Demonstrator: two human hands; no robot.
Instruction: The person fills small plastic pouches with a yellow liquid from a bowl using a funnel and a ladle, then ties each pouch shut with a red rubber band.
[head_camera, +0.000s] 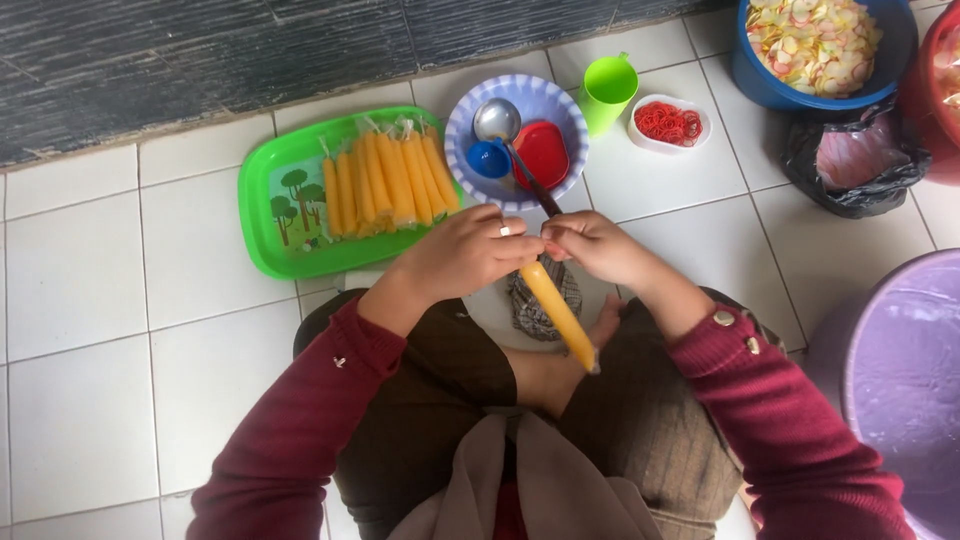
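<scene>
Filled orange tubes (385, 183) lie in a row on the green tray (262, 220) at ten o'clock from the hands. Left hand (460, 255) and right hand (590, 247) both pinch the top of one long orange tube (558, 314), which slants toward five o'clock over the lap. At twelve o'clock sits a blue-rimmed bowl (560, 108) holding a ladle (497, 120), with a green cup (608, 88) and a dish of red rubber bands (669, 123) toward one o'clock.

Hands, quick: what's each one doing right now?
Left hand: closed, pinching the top of the orange ice pop tube.
Right hand: closed on the same tube's top end.
</scene>
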